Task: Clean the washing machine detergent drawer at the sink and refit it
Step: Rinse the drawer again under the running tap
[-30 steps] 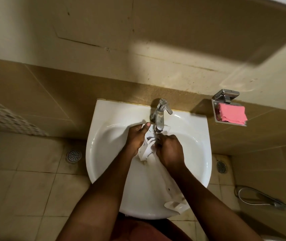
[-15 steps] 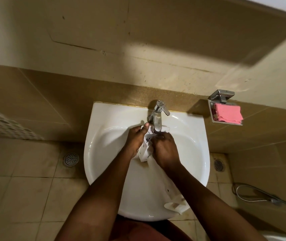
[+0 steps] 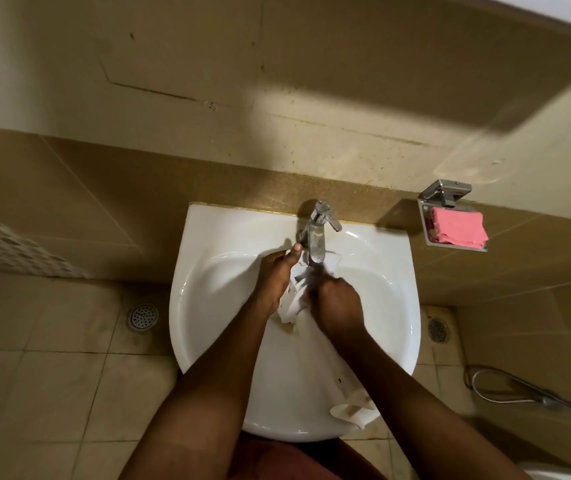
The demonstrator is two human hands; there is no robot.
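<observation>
The white detergent drawer [image 3: 292, 301] lies lengthwise in the white sink [image 3: 208, 306], its far end under the chrome tap [image 3: 317, 233] and its front panel [image 3: 350, 412] resting on the near rim. My left hand [image 3: 277, 278] grips the drawer's left side, thumb up near the tap. My right hand [image 3: 337, 306] is pressed onto the drawer's far end, fingers curled and blurred; I cannot tell whether it holds anything besides the drawer. Much of the drawer is hidden by both hands.
A wall-mounted metal soap dish [image 3: 450, 216] holds a pink cloth or sponge [image 3: 459, 230] right of the sink. Floor drains [image 3: 142, 317] sit on the tiled floor on both sides. A hose [image 3: 526, 389] lies at lower right.
My right hand has shifted slightly on the drawer's far end under the tap, rubbing it. The left hand keeps its grip. The view has tilted a little.
</observation>
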